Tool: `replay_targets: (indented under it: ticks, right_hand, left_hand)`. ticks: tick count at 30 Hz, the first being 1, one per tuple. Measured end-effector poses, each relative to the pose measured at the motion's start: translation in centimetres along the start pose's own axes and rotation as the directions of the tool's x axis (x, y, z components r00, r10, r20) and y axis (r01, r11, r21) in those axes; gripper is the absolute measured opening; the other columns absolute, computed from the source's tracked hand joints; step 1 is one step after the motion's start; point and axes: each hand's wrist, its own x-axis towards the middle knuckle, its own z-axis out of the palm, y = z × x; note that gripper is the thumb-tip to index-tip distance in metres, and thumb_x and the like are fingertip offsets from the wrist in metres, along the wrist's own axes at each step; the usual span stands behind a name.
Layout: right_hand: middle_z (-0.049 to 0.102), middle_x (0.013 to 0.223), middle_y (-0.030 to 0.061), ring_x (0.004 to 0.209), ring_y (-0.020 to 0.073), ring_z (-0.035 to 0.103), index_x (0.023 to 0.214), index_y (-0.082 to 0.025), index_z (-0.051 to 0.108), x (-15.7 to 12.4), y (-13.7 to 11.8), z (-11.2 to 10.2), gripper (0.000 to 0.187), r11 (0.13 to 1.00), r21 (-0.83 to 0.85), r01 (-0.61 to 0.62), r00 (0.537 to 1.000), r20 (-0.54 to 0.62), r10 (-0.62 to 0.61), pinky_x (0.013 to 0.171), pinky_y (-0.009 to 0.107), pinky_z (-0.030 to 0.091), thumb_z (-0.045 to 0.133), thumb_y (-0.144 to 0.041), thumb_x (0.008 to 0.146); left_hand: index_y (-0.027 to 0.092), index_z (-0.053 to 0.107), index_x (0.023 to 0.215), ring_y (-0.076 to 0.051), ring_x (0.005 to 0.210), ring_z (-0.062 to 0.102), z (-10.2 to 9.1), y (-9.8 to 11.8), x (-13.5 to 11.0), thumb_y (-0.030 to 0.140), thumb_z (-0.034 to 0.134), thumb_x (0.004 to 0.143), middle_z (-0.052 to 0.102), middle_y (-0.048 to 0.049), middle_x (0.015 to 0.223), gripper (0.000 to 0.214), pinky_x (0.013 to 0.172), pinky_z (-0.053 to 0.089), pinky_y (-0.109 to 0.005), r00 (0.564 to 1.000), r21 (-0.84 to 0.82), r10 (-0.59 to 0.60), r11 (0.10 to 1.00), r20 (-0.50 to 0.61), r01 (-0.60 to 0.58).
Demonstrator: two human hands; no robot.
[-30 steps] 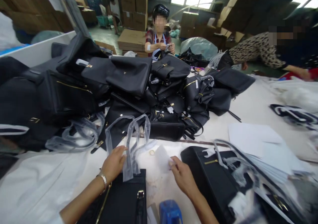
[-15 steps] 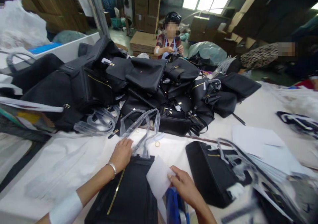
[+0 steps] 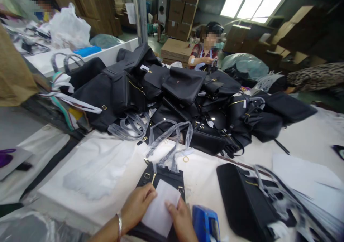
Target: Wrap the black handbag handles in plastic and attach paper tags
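A black handbag (image 3: 147,175) lies flat in front of me, with gold buckles, a gold zipper and clear-wrapped handles (image 3: 172,145) stretching away from me. Over it is a white sheet of paper (image 3: 161,209). My left hand (image 3: 138,204) is closed, its thumb and fingers pinched at the sheet's left edge. On the opposite side my right hand (image 3: 182,218) grips the sheet, thumb on top and the other fingers mostly hidden. A blue tape dispenser-like object (image 3: 205,222) stands just right of my right hand.
A large pile of black bags (image 3: 185,84) spreads across the table's far side. Another black bag (image 3: 236,199) lies to the right, beside white sheets (image 3: 298,170). A small gold ring (image 3: 186,159) rests on the white tabletop (image 3: 199,177). A co-worker (image 3: 205,52) sits beyond the pile.
My left hand has come back from the handles to the paper's left edge. The paper has moved left and down over the bag. Buckles now show on the bag, and the view has shifted left.
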Motion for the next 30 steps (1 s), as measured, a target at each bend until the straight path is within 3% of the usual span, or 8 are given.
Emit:
replay_targets:
  ticks: [3,6,12,15,17,20,23,30]
  right_hand:
    - [0.070,0.106,0.0110,0.106,0.0328,0.060,0.104,-0.018,0.068,0.9,2.0,-0.7,0.042,0.988,-0.154,0.017,0.985,-0.165,-0.043,0.096,0.045,0.043,0.069,-0.044,0.071]
    - [0.071,0.105,0.0109,0.103,0.0322,0.062,0.108,-0.017,0.066,2.6,2.3,-1.7,0.048,0.994,-0.111,-0.005,0.971,-0.239,-0.021,0.093,0.044,0.046,0.069,-0.046,0.070]
    - [0.067,0.113,0.0120,0.108,0.0299,0.060,0.117,-0.016,0.060,4.4,2.1,-1.4,0.054,0.989,-0.145,0.009,0.924,-0.377,-0.063,0.096,0.041,0.044,0.063,-0.049,0.074]
    - [0.066,0.116,0.0119,0.112,0.0296,0.056,0.116,-0.017,0.061,4.4,1.5,0.9,0.051,0.985,-0.171,0.022,0.904,-0.417,-0.093,0.097,0.040,0.041,0.061,-0.051,0.077]
    - [0.067,0.112,0.0102,0.107,0.0278,0.058,0.118,-0.018,0.059,4.3,0.8,3.4,0.050,0.997,-0.071,0.025,0.940,-0.337,-0.048,0.091,0.038,0.045,0.059,-0.050,0.079]
    - [0.069,0.105,0.0064,0.088,0.0231,0.063,0.121,-0.020,0.058,3.8,-0.6,7.0,0.048,0.995,0.093,-0.032,0.999,-0.002,0.033,0.074,0.032,0.049,0.061,-0.042,0.079]
    - [0.070,0.097,0.0030,0.073,0.0186,0.062,0.119,-0.021,0.060,3.3,-1.6,8.8,0.045,0.986,0.107,-0.131,0.959,0.266,0.099,0.064,0.028,0.047,0.064,-0.034,0.076]
    - [0.069,0.101,0.0054,0.084,0.0223,0.064,0.120,-0.020,0.060,3.0,-3.1,8.3,0.047,0.975,0.151,-0.164,0.930,0.353,0.102,0.078,0.035,0.048,0.066,-0.040,0.077]
  left_hand:
    - [0.021,0.057,0.087,-0.023,0.083,0.058,-2.2,-1.7,0.4,0.037,0.047,0.087,0.062,-0.0040,0.085,0.019,0.074,0.040,-0.033,0.991,0.446,0.075,0.895,-0.107,-0.020]
    - [0.017,0.059,0.091,-0.029,0.090,0.057,-2.5,-3.1,1.7,0.030,0.065,0.071,0.061,-0.0100,0.094,0.024,0.077,0.041,-0.036,0.998,0.584,0.020,0.811,-0.059,0.018]
    - [0.020,0.055,0.085,-0.022,0.087,0.056,-2.8,-3.2,2.2,0.021,0.055,0.077,0.061,-0.0034,0.088,0.008,0.077,0.042,-0.031,0.996,0.482,0.026,0.876,-0.080,0.016]
    - [0.022,0.054,0.090,-0.018,0.078,0.058,-3.7,-2.1,1.2,0.026,0.050,0.085,0.061,0.0008,0.083,0.008,0.070,0.045,-0.027,0.999,0.204,0.037,0.979,-0.020,-0.032]
    - [0.021,0.057,0.089,-0.019,0.085,0.059,-4.1,-1.3,0.6,0.026,0.053,0.085,0.063,-0.0004,0.089,0.007,0.077,0.046,-0.028,0.994,0.001,0.109,0.994,-0.008,-0.109]
    - [0.022,0.063,0.084,-0.024,0.116,0.049,-4.6,-0.9,0.0,0.022,0.059,0.082,0.056,-0.0052,0.119,0.004,0.101,0.037,-0.034,0.962,-0.008,0.254,0.967,-0.101,-0.256]
    - [0.025,0.066,0.099,-0.024,0.133,0.033,-4.9,-1.3,-0.3,0.021,0.057,0.085,0.037,-0.0041,0.143,0.018,0.113,0.026,-0.038,0.948,0.014,0.290,0.957,-0.129,-0.291]
    - [0.032,0.035,0.141,-0.023,0.141,0.022,-5.2,-2.7,0.6,0.023,0.064,0.080,0.023,-0.0034,0.154,0.068,0.117,0.017,-0.041,0.965,-0.154,0.224,0.958,-0.134,-0.244]
